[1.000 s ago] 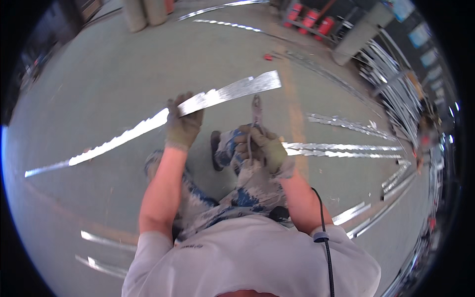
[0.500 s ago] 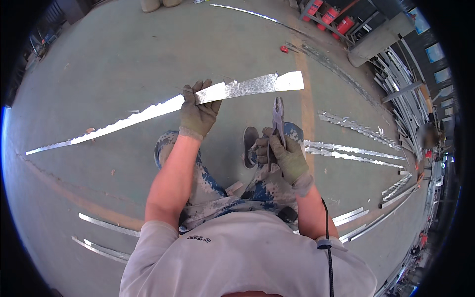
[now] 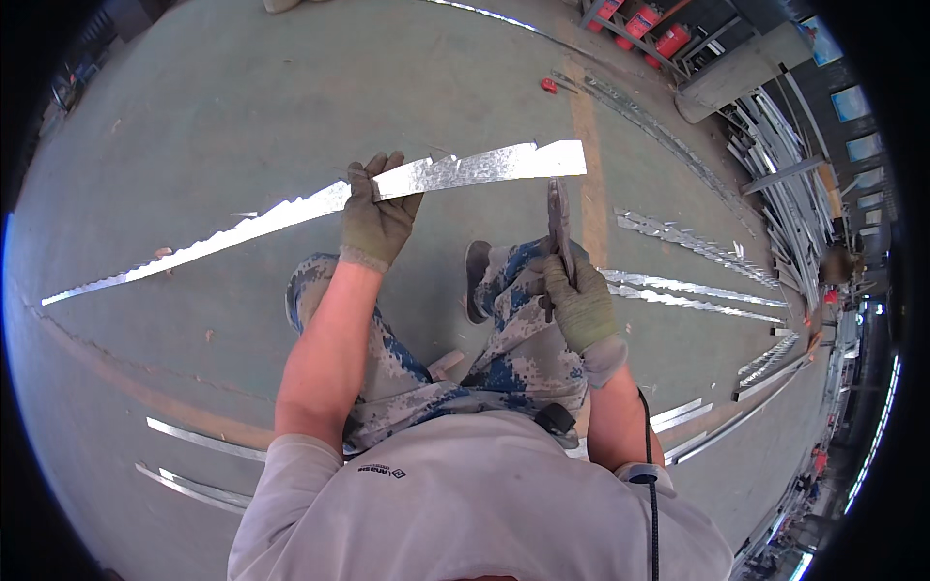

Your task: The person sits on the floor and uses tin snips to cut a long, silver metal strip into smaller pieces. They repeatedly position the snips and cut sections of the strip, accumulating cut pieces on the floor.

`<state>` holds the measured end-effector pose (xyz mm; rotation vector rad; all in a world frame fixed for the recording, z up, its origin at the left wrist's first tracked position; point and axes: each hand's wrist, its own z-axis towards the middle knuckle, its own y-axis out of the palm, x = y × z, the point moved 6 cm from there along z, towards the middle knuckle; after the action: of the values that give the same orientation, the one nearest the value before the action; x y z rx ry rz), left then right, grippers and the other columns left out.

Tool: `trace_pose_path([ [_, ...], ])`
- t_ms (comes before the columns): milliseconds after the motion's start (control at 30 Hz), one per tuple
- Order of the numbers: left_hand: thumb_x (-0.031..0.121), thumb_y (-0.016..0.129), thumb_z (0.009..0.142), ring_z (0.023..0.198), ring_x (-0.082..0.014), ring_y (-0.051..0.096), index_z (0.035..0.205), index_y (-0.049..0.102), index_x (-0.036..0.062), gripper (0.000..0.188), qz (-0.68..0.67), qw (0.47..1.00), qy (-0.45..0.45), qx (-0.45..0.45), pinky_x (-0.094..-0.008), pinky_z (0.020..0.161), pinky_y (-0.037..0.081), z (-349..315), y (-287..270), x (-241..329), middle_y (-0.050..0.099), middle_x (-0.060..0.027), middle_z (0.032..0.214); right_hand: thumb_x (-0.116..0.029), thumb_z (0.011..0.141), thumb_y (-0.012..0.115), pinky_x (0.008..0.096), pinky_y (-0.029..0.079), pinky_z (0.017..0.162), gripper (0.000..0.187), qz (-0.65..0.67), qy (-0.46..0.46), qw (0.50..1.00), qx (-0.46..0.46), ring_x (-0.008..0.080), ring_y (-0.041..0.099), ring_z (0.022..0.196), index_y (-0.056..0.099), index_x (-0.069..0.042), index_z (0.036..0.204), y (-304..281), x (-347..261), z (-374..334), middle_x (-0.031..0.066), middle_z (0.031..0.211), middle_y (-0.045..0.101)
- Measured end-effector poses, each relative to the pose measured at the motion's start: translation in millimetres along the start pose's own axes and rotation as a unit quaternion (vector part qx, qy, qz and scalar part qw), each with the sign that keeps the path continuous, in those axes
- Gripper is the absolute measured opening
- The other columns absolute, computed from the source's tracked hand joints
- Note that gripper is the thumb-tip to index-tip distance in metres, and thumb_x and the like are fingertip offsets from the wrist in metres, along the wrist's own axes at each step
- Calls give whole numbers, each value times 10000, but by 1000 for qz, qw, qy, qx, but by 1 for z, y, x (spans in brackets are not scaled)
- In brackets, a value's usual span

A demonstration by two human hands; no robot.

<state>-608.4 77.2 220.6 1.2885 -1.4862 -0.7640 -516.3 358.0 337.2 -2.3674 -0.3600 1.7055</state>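
There are two hands, both in green-brown work gloves, and they are well apart. The left hand (image 3: 380,213) is closed around one long, shiny silver metal strip with a jagged far edge (image 3: 315,204), gripping it right of its middle. The strip is up in front of the person, slanting from near left to far right. The right hand (image 3: 581,305) is wrapped around one pair of dark grey metal pliers (image 3: 559,218). Their tip is just on the near side of the strip's right end; I cannot tell if they touch.

The step looks like lining up the pliers with the strip. I think the next move calls for a steady left hand and a good bite on the edge.

On the floor I count two jagged silver strips (image 3: 697,304) to the right and three plain silver strips (image 3: 203,440) near left. Three red fire extinguishers (image 3: 668,44) stand far right.
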Motion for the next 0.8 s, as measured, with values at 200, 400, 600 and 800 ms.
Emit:
trace_pose_path([
  [200, 496, 374, 1117, 1304, -292, 610, 1298, 568, 89, 486, 11, 1000, -11, 8, -545, 1076, 561, 0, 2, 0, 639, -125, 1378, -311, 1067, 623, 326, 526, 732, 359, -109, 4, 993, 38, 151, 655, 788, 662, -23, 1277, -13, 5, 4, 77, 887, 713],
  [400, 507, 382, 1110, 1334, -296, 586, 1317, 564, 76, 512, 15, 1000, -12, 23, -540, 1097, 549, -2, 3, -2, 608, -141, 1423, -324, 1063, 610, 348, 526, 750, 383, -145, -4, 988, 47, 175, 664, 790, 658, -33, 1307, -17, 10, 11, 97, 866, 709],
  [600, 516, 382, 1106, 1346, -295, 575, 1325, 557, 65, 531, 18, 1000, -9, 20, -537, 1093, 552, -1, 1, -2, 600, -150, 1430, -345, 1061, 595, 356, 533, 767, 425, -180, 7, 981, 68, 191, 678, 802, 638, -57, 1371, -18, 6, 11, 105, 877, 714],
  [800, 516, 380, 1106, 1324, -304, 592, 1342, 539, 59, 538, 24, 1000, -4, 16, -537, 1078, 564, -3, 4, -2, 596, -158, 1427, -353, 1061, 589, 374, 543, 798, 444, -211, 5, 975, 72, 217, 704, 843, 620, -69, 1401, -18, 5, 14, 126, 925, 730],
])
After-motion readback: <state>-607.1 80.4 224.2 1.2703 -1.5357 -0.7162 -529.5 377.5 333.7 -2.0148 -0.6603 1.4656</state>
